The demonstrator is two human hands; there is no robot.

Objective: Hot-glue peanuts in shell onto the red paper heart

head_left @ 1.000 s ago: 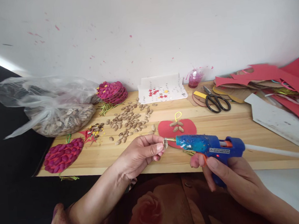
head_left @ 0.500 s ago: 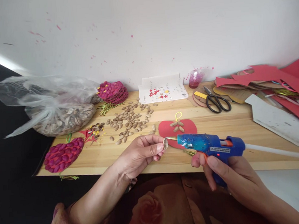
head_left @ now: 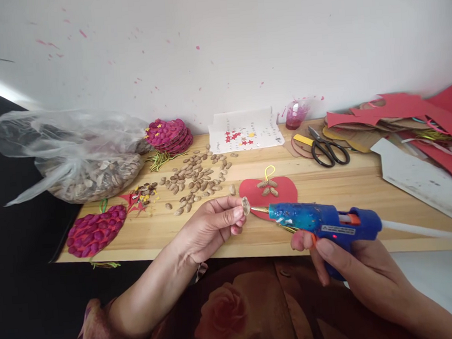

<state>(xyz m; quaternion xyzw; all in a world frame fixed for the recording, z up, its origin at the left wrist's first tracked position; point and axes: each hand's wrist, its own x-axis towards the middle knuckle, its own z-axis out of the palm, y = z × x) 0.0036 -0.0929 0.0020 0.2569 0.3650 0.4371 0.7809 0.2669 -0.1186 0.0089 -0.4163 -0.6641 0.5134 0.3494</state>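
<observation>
Left hand (head_left: 210,226) pinches a seed (head_left: 246,205); right hand (head_left: 356,266) grips the blue glue gun (head_left: 322,223) (label unreadable).

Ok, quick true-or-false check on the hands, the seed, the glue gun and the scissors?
1. The left hand pinches a seed. True.
2. The right hand holds a red glue gun. False: the glue gun is blue.
3. The scissors lie on the table. True.
4. The red apple cutout carries no seeds. False: a few seeds sit near its top.
</observation>
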